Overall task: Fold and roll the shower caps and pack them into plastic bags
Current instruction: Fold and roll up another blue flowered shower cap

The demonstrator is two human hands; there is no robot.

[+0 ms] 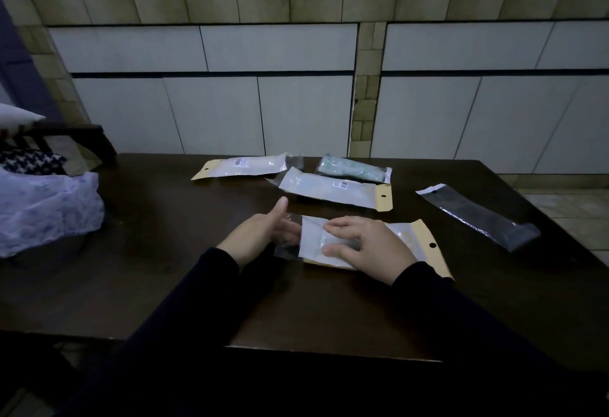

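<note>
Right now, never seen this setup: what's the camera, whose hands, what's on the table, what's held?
There is one picture, from a wide-angle camera on a person's head, looking forward and down; no robot. On the dark wooden table lie three packed plastic bags at the back: a white one, a green-patterned one and one with a tan header. An empty clear bag lies to the right. The right hand presses flat on the nearest bag. The left hand, thumb up, touches that bag's clear open end; whether it has a grip on it is unclear.
</note>
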